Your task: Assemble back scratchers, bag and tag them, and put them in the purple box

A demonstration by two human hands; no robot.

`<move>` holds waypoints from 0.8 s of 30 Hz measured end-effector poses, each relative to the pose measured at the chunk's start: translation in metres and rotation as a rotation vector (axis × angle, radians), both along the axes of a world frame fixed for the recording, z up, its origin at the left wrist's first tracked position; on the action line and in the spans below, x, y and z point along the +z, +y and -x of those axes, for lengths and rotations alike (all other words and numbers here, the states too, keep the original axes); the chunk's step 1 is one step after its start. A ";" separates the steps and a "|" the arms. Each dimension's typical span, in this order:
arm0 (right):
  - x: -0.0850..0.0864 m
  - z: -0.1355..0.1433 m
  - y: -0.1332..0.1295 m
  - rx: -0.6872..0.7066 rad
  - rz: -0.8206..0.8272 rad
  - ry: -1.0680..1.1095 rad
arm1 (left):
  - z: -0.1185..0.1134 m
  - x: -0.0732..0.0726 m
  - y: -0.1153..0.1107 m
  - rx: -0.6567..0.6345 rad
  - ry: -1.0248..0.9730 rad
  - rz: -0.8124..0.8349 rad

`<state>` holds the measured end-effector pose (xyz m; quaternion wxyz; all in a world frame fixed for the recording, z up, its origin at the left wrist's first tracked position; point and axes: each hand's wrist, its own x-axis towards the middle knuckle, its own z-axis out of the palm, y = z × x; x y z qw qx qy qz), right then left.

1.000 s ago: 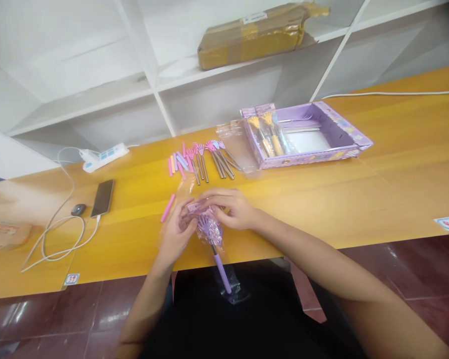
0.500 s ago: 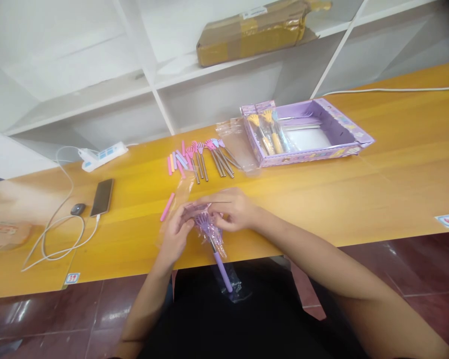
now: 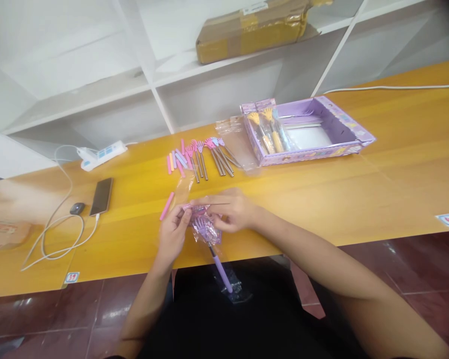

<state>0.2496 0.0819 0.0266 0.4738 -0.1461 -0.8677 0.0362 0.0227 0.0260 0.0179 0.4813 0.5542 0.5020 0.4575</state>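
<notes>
A purple back scratcher (image 3: 222, 274) with a small hand-shaped head lies inside a clear plastic bag (image 3: 241, 294). Its head points away from me, and its handle hangs past the table edge over my lap. My left hand (image 3: 173, 233) pinches the top left corner of the bag between thumb and fingers. On the other side, my right hand (image 3: 235, 210) has its index finger stretched along the bag's top edge to the left fingertips. Its thumb and remaining fingers are curled at the bag's top right. Part of the bag's top is hidden by my fingers.
Behind my hands lie metal back scratchers (image 3: 217, 158) and several coloured handle sleeves (image 3: 176, 160); one pink sleeve (image 3: 167, 206) is nearer. A purple box (image 3: 307, 158) holds bagged scratchers. To the left are a phone (image 3: 101, 196), a cable (image 3: 45, 232) and a power strip (image 3: 105, 154).
My left fingers have shifted from spread along the bag's top to a closer pinch at its corner. The scratcher's head has moved slightly left; my right hand stays almost in place.
</notes>
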 end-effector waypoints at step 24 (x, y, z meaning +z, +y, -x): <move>-0.007 0.005 -0.001 0.096 0.049 0.042 | 0.001 -0.004 -0.001 -0.038 -0.033 -0.007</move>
